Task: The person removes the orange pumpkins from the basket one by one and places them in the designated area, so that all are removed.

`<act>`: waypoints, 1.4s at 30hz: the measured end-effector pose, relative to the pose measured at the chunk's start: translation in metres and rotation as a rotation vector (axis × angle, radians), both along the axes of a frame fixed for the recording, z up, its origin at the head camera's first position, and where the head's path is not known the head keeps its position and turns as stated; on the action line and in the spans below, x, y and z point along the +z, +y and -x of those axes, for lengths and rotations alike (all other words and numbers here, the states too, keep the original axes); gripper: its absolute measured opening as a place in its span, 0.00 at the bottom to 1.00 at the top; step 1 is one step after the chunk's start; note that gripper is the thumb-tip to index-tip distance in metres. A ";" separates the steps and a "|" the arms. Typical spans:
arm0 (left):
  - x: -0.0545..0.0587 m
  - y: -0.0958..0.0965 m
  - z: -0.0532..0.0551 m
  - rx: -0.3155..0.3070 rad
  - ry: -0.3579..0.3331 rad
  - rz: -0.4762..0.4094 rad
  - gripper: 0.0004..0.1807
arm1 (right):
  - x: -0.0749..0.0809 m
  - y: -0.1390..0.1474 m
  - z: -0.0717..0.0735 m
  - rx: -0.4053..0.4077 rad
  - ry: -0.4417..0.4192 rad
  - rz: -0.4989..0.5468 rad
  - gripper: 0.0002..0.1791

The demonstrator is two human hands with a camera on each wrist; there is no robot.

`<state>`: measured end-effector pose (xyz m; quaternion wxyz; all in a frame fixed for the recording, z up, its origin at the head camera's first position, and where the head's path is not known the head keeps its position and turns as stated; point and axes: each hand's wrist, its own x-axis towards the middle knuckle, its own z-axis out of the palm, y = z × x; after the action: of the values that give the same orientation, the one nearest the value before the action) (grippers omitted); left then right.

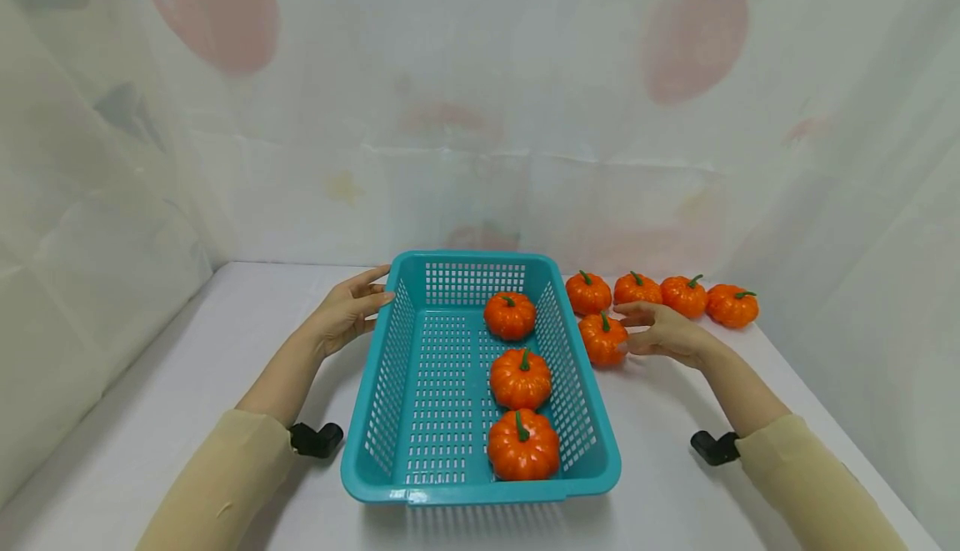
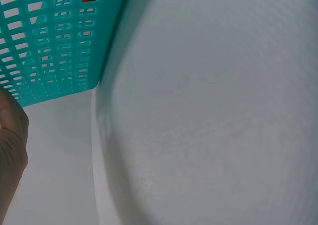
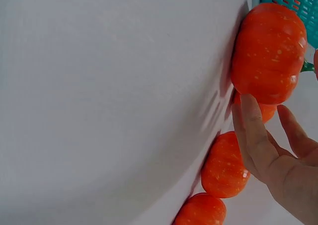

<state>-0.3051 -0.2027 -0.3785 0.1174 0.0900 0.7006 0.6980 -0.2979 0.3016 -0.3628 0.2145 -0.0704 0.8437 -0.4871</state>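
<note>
Between the hands, three glossy orange ribbed pumpkins [image 1: 521,379] already sit in the turquoise perforated plastic basket [image 1: 480,493]. The left hand [image 1: 347,311], loosely spread, touches its side; the right hand [image 1: 663,334], fingers parted, meets one loose pumpkin [image 1: 602,340]. Four others [image 1: 684,296] stand beyond; five seem left.

Beige sleeves [image 1: 221,476] meet black, seemingly plastic wrist cameras [image 1: 318,441].
</note>
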 end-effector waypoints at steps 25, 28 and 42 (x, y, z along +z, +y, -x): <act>0.001 0.000 0.002 -0.016 0.002 -0.010 0.40 | 0.071 -0.017 -0.030 0.115 0.244 -0.010 0.35; 0.000 0.000 0.001 -0.016 -0.002 -0.013 0.40 | 0.071 -0.027 -0.034 0.166 0.242 -0.003 0.35; -0.001 -0.001 0.001 0.000 0.008 0.024 0.40 | 0.080 -0.068 -0.052 0.376 0.213 0.025 0.34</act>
<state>-0.3058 -0.2033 -0.3791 0.1156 0.0912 0.7093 0.6894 -0.2461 0.2336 -0.2828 0.2104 -0.2803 0.8275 -0.4386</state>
